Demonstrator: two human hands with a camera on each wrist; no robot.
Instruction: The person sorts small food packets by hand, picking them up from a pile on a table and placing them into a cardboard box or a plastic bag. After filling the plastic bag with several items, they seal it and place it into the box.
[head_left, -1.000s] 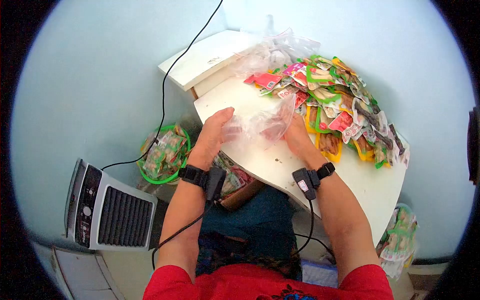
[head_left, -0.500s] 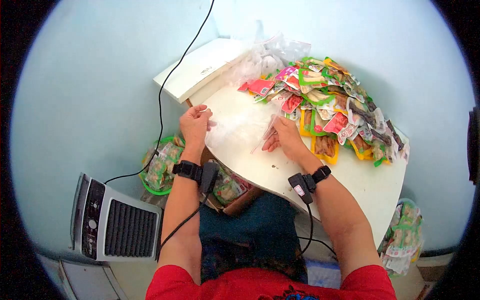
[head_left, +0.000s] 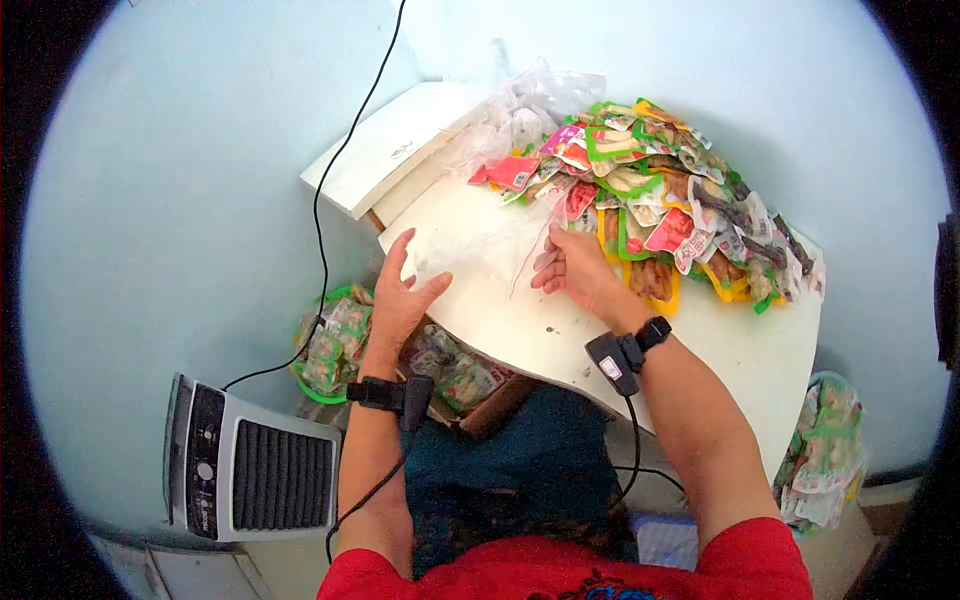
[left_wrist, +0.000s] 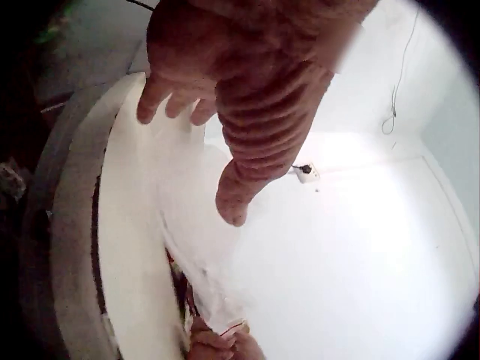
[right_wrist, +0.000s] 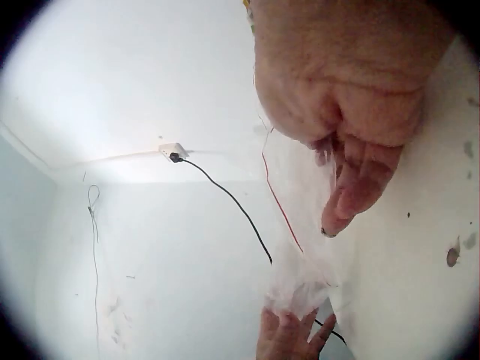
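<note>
Head view: holding the left hand [head_left: 400, 303] spread beside a clear bag [head_left: 488, 252], cannot tell if touching; pinching the bag with the right hand [head_left: 580, 268], apart from the left, over a white table [head_left: 715, 355] heaped at far right with packets [head_left: 665, 190].

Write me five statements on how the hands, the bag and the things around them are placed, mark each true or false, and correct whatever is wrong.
1. The right hand pinches a clear plastic bag. True.
2. The left hand is clenched in a tight fist. False: its thumb and index finger are spread wide apart.
3. A heap of colourful packets lies on the white table. True.
4. The appliance with the black grille stands at the person's right. False: it stands at the person's left.
5. The person's sleeves are red. True.
</note>
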